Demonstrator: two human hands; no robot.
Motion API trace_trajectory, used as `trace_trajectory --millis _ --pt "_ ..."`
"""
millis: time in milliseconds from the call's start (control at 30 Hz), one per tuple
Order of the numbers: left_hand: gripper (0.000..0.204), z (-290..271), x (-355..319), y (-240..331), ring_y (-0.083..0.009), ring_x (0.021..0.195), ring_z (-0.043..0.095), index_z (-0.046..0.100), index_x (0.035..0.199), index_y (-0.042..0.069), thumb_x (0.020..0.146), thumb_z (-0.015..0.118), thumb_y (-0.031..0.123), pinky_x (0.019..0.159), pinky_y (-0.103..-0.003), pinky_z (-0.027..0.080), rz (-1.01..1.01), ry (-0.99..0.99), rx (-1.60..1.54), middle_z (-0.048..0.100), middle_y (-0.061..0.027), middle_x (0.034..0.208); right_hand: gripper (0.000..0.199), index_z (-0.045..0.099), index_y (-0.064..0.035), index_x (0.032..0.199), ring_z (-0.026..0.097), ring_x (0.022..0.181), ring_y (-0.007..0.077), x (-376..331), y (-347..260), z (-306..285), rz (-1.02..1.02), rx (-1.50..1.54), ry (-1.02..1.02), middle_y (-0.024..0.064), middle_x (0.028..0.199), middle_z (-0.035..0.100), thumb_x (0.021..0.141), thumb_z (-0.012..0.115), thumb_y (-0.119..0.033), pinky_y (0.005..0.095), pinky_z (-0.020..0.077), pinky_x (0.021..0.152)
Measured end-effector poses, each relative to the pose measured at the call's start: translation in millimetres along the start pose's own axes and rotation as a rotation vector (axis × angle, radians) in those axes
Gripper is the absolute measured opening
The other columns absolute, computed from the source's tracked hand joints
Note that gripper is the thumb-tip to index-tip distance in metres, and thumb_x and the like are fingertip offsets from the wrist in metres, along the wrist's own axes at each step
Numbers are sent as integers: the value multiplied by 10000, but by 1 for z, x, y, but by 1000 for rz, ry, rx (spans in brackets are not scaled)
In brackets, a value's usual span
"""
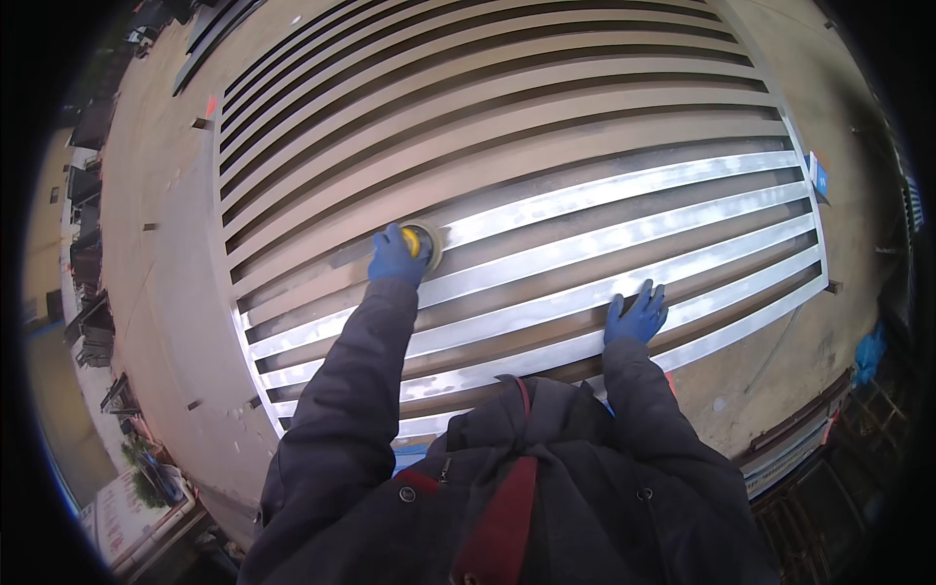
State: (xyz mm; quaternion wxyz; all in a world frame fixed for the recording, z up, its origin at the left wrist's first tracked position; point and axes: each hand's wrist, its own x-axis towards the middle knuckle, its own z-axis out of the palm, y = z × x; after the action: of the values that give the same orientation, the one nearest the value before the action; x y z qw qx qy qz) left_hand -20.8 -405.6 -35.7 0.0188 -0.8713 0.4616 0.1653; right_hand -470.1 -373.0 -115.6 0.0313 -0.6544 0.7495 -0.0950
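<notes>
1. Pale board [131, 519], lower left: reddish characters, too blurred to read.
2. Blue-and-white box [818, 180], right: a small white mark on blue, not legible.

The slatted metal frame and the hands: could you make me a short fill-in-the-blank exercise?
1. The left hand grips a round tool whose brightly coloured part is ____.
2. The glove on the right hand is coloured ____.
3. Between the shiny slats and the dull slats, the ones nearer the dark jacket are the ____ slats.
Missing words: yellow; blue; shiny.
</notes>
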Motion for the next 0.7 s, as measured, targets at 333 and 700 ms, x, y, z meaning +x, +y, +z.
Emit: trace_trajectory --millis 333,700 --pt "762 5 12 0 -438 1093 685 459 1430 96 889 761 539 893 -523 585 44 7 -50 530 -230 1327 748 427 2 1555 446 1440 444 1 -3 2 -3 -53 3 319 1582 387 969 665 -396 575 278 1239" --pt "722 -10 7 -41 -452 1093 680 456 1401 91 889 777 486 892 -540 585 65 -36 13 530 -229 1291 752 421 3 1558 436 1442 462 -1 3 7 -43 -25 41 327 1584 382 970 659 -401 597 280 1229"
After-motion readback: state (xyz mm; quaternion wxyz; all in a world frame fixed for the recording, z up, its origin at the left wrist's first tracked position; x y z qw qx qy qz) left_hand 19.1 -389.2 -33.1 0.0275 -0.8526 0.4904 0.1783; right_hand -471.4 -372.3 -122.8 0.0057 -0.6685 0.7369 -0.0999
